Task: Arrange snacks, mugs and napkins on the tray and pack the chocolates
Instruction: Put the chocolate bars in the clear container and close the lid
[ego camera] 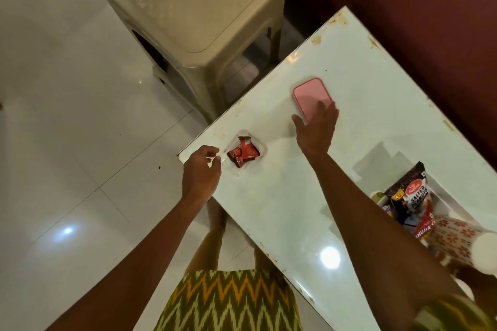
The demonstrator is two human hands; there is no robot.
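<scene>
Pink plastic is touched by the right hand [317, 129], whose fingers are laid straight and flat across the near end of the pink lid [309, 94]; nothing is gripped, and the thumb is spread out to the lid's left side. Left of the lid and nearer the person, apart from it, the left hand [201, 169] is curled at the rim of the clear container [262, 146], which seems to be pinched between thumb and fingertips. Inside that container the red-wrapped chocolates [243, 152] are heaped loosely, one wrapper end sticking up. Lid and container are both borne by the glossy white table [269, 209], the container close to the table's corner. Right of the lid and much nearer the person, the white tray [441, 191] is seen with a salted-peanut packet [411, 191] and a flowered mug [457, 236] in it. Beyond the lid, off the table, a beige plastic stool [193, 8] stands. The packing step is judged to be in hand, with the lid about to be fetched. Trouble is likeliest from the flat touch: the lid could be slid away on the slick top rather than lifted. The container could be tugged off the nearby corner, and the upright wrapper could be trapped under the lid, so that the seal is left open.
</scene>
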